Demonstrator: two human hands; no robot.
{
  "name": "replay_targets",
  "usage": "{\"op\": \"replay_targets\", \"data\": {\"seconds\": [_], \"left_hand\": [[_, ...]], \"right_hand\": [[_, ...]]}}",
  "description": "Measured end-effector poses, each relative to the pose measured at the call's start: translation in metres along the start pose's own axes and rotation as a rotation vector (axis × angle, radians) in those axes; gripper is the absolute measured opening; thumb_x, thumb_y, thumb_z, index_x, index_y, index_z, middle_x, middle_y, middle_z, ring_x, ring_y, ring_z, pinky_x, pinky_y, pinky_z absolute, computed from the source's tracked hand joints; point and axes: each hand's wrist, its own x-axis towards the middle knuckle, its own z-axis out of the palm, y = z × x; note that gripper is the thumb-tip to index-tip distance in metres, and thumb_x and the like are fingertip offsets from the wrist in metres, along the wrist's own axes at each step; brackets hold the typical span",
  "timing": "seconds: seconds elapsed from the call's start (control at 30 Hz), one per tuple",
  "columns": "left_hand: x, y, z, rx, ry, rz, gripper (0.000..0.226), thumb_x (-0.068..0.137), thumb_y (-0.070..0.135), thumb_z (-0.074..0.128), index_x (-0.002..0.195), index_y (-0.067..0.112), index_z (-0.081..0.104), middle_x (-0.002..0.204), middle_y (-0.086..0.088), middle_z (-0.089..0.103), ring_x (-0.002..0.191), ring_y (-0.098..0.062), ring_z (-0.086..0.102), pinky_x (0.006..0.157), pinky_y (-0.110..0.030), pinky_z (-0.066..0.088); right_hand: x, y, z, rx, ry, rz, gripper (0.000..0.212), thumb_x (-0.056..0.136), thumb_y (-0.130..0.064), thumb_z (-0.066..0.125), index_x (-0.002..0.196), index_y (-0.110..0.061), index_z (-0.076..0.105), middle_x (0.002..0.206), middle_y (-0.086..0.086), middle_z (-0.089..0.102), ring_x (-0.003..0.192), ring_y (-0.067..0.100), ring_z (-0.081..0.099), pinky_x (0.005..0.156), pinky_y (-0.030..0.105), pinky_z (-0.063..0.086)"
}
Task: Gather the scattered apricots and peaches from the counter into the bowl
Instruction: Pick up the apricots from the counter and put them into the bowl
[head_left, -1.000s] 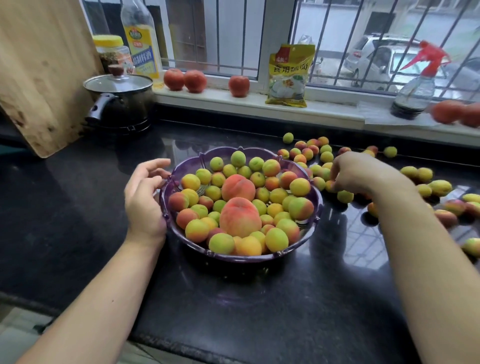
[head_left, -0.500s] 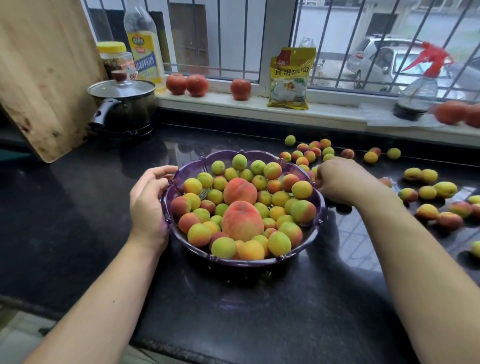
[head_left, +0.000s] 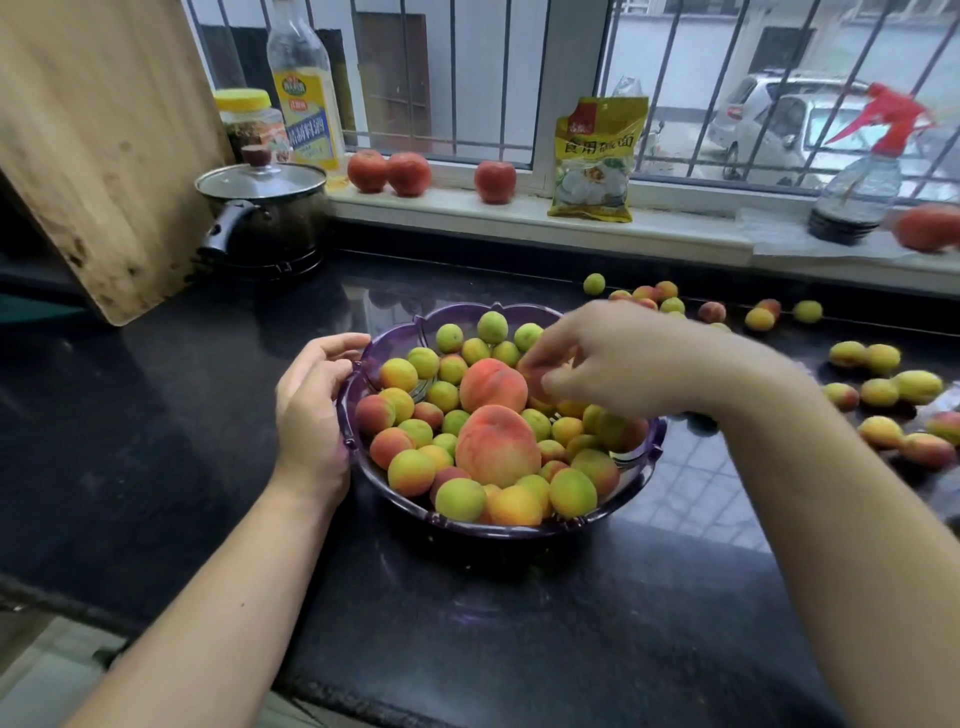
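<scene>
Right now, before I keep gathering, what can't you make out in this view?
- What the right hand holds over the bowl: motion blur, curled fingers.
- Apricots behind that hand, along the back of the counter: partly covered.
- Fruit at the right edge: cut off by the frame.
- Bowl's left rim: under the left hand.

two bare forearms, no sleeves, hands (head_left: 311, 410) ungloved
</scene>
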Motion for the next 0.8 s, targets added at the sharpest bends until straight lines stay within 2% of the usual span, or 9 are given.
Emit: {"op": "replay_targets", "data": {"seconds": [0.13,0.27,0.33,0.4,0.43,0.53,0.6,0.73,0.8], "left_hand": [[0.001,0.001,0.000,-0.007,-0.004,-0.015,0.027,0.095,0.006,0.046,0.102,0.006,0.072,0.087,-0.001,0.074,0.081,-0.014,0.070,0.071,-0.028,0.057],[0.000,0.001,-0.001,-0.007,-0.014,-0.019,0.028,0.098,0.002,0.043,0.103,0.005,0.071,0.085,-0.001,0.073,0.080,-0.014,0.070,0.070,-0.028,0.058],[0.000,0.001,-0.002,-0.012,-0.021,-0.023,0.027,0.095,0.007,0.046,0.103,0.005,0.072,0.087,-0.002,0.073,0.081,-0.015,0.070,0.070,-0.028,0.058],[0.000,0.001,-0.002,-0.004,-0.027,-0.022,0.028,0.095,0.006,0.046,0.106,0.004,0.071,0.090,-0.002,0.073,0.082,-0.013,0.070,0.072,-0.027,0.059],[-0.001,0.001,-0.002,-0.001,-0.035,-0.017,0.028,0.096,0.005,0.045,0.107,0.003,0.071,0.093,-0.003,0.073,0.083,-0.012,0.071,0.072,-0.026,0.059],[0.000,0.000,-0.002,0.001,-0.065,-0.022,0.030,0.095,0.008,0.046,0.112,0.005,0.071,0.103,-0.004,0.072,0.090,-0.009,0.071,0.077,-0.023,0.059],[0.003,-0.001,-0.003,-0.010,-0.088,-0.043,0.037,0.087,0.017,0.049,0.115,0.009,0.072,0.114,-0.008,0.073,0.101,-0.015,0.072,0.084,-0.028,0.059],[0.006,-0.003,-0.004,-0.040,-0.085,-0.065,0.046,0.082,0.019,0.048,0.120,0.008,0.073,0.122,-0.015,0.074,0.114,-0.026,0.072,0.097,-0.039,0.058],[0.007,-0.004,-0.003,-0.044,-0.087,-0.056,0.047,0.081,0.016,0.047,0.118,0.005,0.074,0.118,-0.015,0.076,0.113,-0.027,0.072,0.096,-0.038,0.059]], "right_hand": [[0.006,-0.003,0.017,-0.273,-0.097,0.010,0.023,0.095,-0.036,0.058,0.114,-0.025,0.064,0.100,-0.001,0.063,0.091,0.017,0.058,0.075,0.031,0.053],[0.009,-0.003,0.022,-0.378,-0.093,-0.038,0.021,0.101,-0.036,0.050,0.102,-0.023,0.067,0.098,0.000,0.062,0.090,0.020,0.056,0.084,0.038,0.045],[0.010,-0.002,0.023,-0.350,-0.079,-0.042,0.021,0.102,-0.033,0.051,0.104,-0.022,0.068,0.100,0.000,0.063,0.088,0.018,0.057,0.072,0.028,0.046],[0.009,-0.002,0.024,-0.329,-0.070,-0.041,0.019,0.102,-0.032,0.053,0.104,-0.021,0.068,0.099,0.000,0.064,0.086,0.016,0.058,0.057,0.020,0.036],[0.009,-0.001,0.024,-0.320,-0.066,-0.045,0.018,0.101,-0.032,0.053,0.104,-0.021,0.068,0.099,0.000,0.064,0.085,0.015,0.058,0.054,0.018,0.033],[0.008,0.001,0.017,-0.223,-0.032,-0.067,0.017,0.100,-0.034,0.056,0.108,-0.025,0.068,0.097,-0.006,0.066,0.085,0.009,0.060,0.063,0.017,0.043],[0.007,0.009,0.004,-0.048,0.092,-0.043,0.014,0.099,-0.034,0.059,0.108,-0.029,0.069,0.096,-0.012,0.067,0.087,0.004,0.062,0.073,0.022,0.051],[0.033,0.054,-0.027,0.230,0.392,0.117,0.014,0.098,-0.015,0.060,0.099,-0.025,0.070,0.089,-0.007,0.072,0.081,0.008,0.067,0.066,0.022,0.048],[0.071,0.087,-0.027,0.137,0.345,0.225,0.023,0.096,-0.004,0.059,0.106,-0.022,0.069,0.102,0.001,0.072,0.090,0.014,0.067,0.066,0.024,0.050]]}}
